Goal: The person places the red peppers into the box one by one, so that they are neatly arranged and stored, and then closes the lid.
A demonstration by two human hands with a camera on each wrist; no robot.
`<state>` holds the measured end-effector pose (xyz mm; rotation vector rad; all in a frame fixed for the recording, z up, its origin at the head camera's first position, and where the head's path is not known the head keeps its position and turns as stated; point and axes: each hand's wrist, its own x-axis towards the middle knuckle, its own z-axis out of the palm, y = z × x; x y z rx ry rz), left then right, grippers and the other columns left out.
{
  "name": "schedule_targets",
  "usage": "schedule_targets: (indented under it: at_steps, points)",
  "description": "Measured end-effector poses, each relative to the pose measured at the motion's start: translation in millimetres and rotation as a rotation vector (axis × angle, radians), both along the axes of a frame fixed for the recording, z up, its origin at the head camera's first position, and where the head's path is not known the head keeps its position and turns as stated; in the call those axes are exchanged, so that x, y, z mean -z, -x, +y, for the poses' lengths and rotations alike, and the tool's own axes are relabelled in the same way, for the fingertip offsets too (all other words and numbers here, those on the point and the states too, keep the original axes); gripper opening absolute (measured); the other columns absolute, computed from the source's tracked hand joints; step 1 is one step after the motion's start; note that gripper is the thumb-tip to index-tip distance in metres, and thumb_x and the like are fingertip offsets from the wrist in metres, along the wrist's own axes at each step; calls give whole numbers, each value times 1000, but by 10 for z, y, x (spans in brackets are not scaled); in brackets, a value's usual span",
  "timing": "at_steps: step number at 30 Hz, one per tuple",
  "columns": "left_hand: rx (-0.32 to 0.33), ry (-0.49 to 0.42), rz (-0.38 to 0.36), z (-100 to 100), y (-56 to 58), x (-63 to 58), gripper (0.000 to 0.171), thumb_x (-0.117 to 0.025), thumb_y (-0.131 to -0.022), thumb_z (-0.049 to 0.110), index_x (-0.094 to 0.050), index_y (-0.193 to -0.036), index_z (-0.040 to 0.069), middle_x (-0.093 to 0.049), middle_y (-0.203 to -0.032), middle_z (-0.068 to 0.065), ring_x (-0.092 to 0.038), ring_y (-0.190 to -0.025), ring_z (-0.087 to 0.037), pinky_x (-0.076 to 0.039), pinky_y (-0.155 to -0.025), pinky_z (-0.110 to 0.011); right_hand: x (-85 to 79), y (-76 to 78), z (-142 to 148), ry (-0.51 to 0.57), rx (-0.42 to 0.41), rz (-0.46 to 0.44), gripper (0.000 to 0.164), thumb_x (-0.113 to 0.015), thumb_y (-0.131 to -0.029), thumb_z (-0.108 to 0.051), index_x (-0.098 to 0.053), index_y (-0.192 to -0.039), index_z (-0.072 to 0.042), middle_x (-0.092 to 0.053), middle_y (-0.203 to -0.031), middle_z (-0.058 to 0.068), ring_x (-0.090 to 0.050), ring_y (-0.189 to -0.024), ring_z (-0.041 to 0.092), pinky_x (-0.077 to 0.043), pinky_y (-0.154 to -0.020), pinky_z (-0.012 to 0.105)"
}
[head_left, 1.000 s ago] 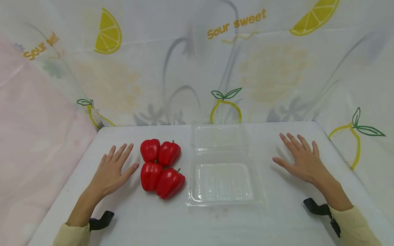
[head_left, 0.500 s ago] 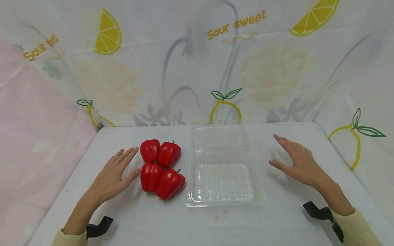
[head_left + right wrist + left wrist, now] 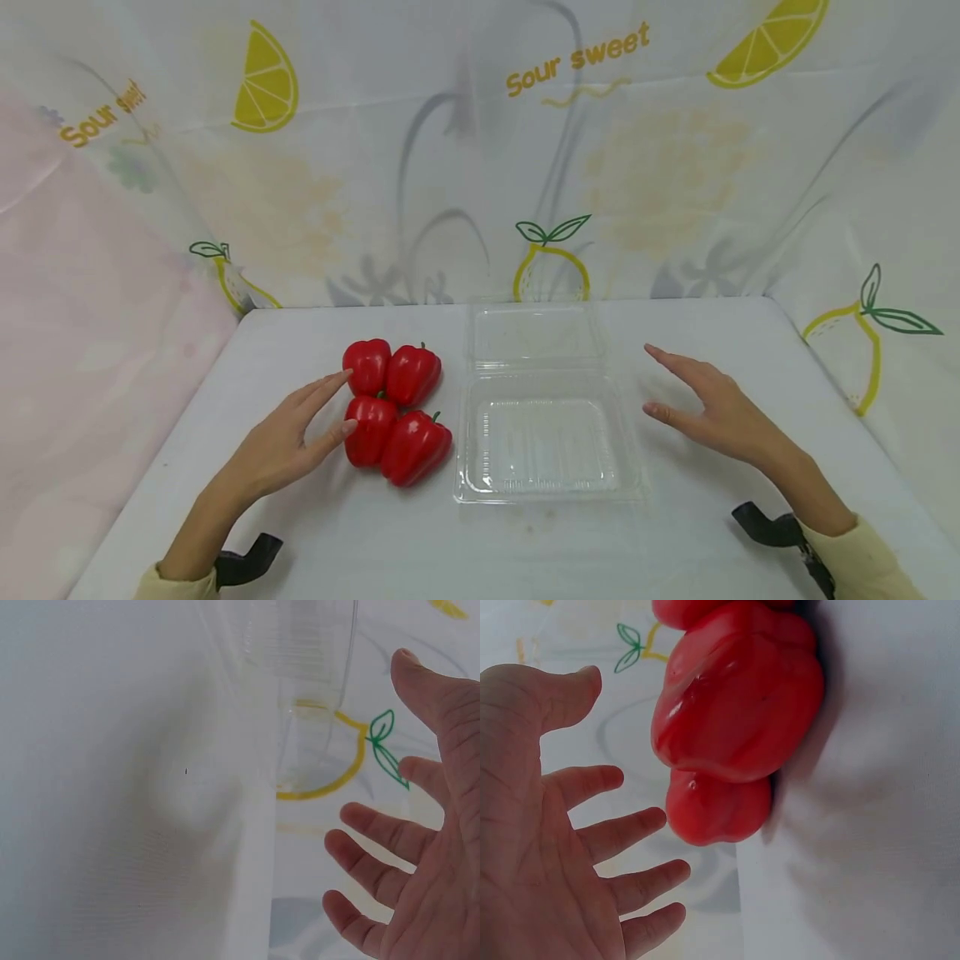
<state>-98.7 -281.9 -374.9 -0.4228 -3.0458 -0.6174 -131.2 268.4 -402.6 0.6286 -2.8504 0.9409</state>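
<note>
Several red bell peppers stand bunched together left of centre in the head view, among them a front left bell pepper (image 3: 367, 433) and a back left bell pepper (image 3: 364, 367). My left hand (image 3: 285, 442) hovers at their left side, fingers extended and thumb apart, its fingertips overlapping the two left peppers in this view. In the left wrist view a gap shows between thumb and a large red pepper (image 3: 739, 697); nothing is in the palm. To their right lies a clear plastic clamshell box (image 3: 547, 442), lid folded back. My right hand (image 3: 716, 412), holding nothing, hovers right of the box.
A white-covered table (image 3: 540, 554) carries everything. Behind it hangs a lemon-printed curtain (image 3: 480, 150), and a pink cloth (image 3: 97, 350) runs along the left. Each wrist wears a black camera mount, the left mount (image 3: 247, 560) and the right mount (image 3: 768, 527).
My left hand has moved right, up to the peppers. My right hand has shifted left toward the box, its spread fingers drawing together. Peppers and box have stayed put.
</note>
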Motion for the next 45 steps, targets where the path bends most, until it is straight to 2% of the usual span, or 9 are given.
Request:
schedule_targets:
  at_steps: [5, 8, 13, 21, 25, 28, 33, 45]
  points:
    - [-16, -19, -43, 31, -20, 9, 74, -61, -91, 54, -36, -153, 20, -42, -147, -18, -41, -131, -43, -47, -85, -69, 18, -18, -35, -3, -9, -10, 77, -73, -88, -43, -35, -153, -29, -45, -149, 3, -51, -122, 31, -39, -96, 60]
    - [-16, -28, -52, 33, -20, 22, 75, -62, -91, 54, -36, -153, 21, -42, -147, -18, -41, -131, -43, -46, -85, -69, 22, -36, -62, -2, 7, -33, 77, -73, -87, -46, -35, -153, -30, -45, -149, 1, -51, -121, 29, -41, -93, 61]
    - [1, -57, -63, 28, -15, 52, 74, -65, -90, 51, -37, -152, 23, -43, -148, -16, -41, -131, -41, -46, -87, -67, 20, -74, -115, 36, -8, -61, 78, -75, -86, -44, -37, -153, -27, -49, -145, 6, -51, -121, 27, -43, -91, 59]
    - [46, -100, -58, 15, -16, 108, 69, -68, -90, 45, -41, -150, 25, -45, -147, -12, -43, -132, -38, -48, -88, -64, 26, -86, -185, 82, -70, -63, 75, -77, -86, -38, -42, -150, -25, -55, -139, 3, -58, -116, 21, -52, -85, 40]
    - [63, -127, -71, 7, -19, 125, 68, -68, -91, 44, -41, -150, 26, -46, -146, -11, -44, -132, -37, -49, -88, -62, 33, -85, -189, 116, -115, -91, 72, -77, -86, -36, -44, -148, -22, -54, -141, 2, -61, -115, 23, -54, -83, 35]
    - [82, -145, -78, 3, -18, 132, 66, -68, -91, 42, -42, -150, 26, -47, -145, -10, -44, -131, -36, -50, -87, -61, 40, -85, -189, 131, -162, -121, 72, -77, -87, -34, -43, -149, -18, -51, -144, 5, -61, -115, 26, -55, -82, 34]
    - [128, -147, -50, -1, -11, 141, 61, -69, -91, 34, -47, -147, 23, -48, -144, -12, -45, -130, -37, -52, -86, -59, 54, -85, -180, 136, -208, -173, 71, -75, -88, -34, -42, -149, -16, -50, -145, 8, -61, -116, 28, -56, -82, 36]
    - [150, -148, -47, -12, 3, 154, 64, -73, -87, 16, -49, -145, 22, -48, -144, -9, -46, -130, -34, -52, -87, -56, 76, -107, -190, 157, -260, -252, 72, -74, -90, -32, -40, -150, -12, -51, -142, 13, -60, -117, 31, -55, -86, 38]
